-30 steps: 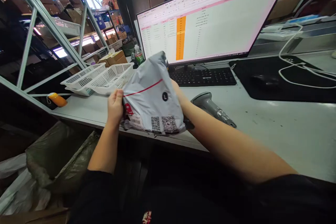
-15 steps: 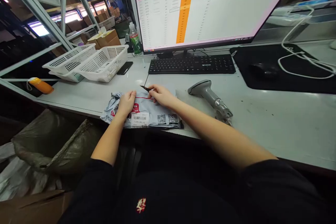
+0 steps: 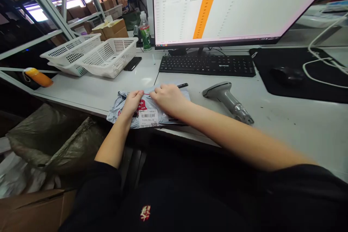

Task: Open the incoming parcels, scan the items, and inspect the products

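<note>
A grey-white plastic mailing bag [image 3: 163, 119] with red print, a barcode label and a red line lies at the table's front edge. My left hand [image 3: 132, 102] is closed on its upper edge, left of the middle. My right hand [image 3: 170, 98] is closed beside it, fingertips pinching the bag near the red line. Past the right knuckles shows the black end of a knife [image 3: 182, 85]; whether it lies down or is still tucked in the hand, I cannot tell. A grey barcode scanner [image 3: 228, 98] rests on the table to the right.
Behind the bag stand a keyboard [image 3: 206, 66] and a monitor [image 3: 244, 11]. White baskets [image 3: 108, 59], a phone [image 3: 132, 63] and a green-labelled bottle [image 3: 145, 34] are at the left. A mouse [image 3: 288, 75] is on a black mat. An open sack [image 3: 54, 141] hangs below the table's left side.
The knife's blade no longer points left from my right hand; its black end now shows right of the knuckles. My right fingers have come close to my left on the bag. The view has shifted.
</note>
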`<state>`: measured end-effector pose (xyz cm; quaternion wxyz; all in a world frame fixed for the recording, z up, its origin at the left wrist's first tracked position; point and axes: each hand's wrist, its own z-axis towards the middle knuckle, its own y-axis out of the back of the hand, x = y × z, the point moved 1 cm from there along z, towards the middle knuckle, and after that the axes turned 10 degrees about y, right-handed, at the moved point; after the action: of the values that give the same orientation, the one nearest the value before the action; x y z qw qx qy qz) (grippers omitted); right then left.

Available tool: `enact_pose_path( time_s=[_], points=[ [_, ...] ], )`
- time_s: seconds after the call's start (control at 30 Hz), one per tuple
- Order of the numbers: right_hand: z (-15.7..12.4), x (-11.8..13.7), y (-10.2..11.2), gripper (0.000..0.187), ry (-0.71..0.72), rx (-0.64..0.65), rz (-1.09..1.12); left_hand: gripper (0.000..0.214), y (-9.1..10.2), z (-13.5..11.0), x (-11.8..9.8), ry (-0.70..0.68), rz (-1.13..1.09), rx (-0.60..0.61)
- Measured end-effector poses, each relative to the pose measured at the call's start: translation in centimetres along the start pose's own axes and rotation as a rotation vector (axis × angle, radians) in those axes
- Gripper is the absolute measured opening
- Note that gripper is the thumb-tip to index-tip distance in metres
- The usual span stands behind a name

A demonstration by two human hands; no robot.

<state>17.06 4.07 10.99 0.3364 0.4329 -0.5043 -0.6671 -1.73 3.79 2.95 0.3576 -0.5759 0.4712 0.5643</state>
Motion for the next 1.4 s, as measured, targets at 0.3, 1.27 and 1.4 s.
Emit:
enact_pose_path(
  time_s=[0.3, 1.27, 1.4],
  points=[
    [-0.1, -6.6, -0.5, 0.035, 0.028, 0.063, -0.259, 0.057, 0.1, -0.7, 0.2, -0.141, -0.022, 0.038],
    [0.3, -0.9, -3.3, 0.039, 0.09, -0.036, 0.26, 0.013, -1.8, -1.8, 0.1, -0.271, 0.417, -0.125],
    [-4.8, 0.0, -4.3, 0.043, 0.283, -0.228, 0.153, 0.011, 1.2, -1.3, -0.5, -0.299, 0.563, -0.243]
  ],
)
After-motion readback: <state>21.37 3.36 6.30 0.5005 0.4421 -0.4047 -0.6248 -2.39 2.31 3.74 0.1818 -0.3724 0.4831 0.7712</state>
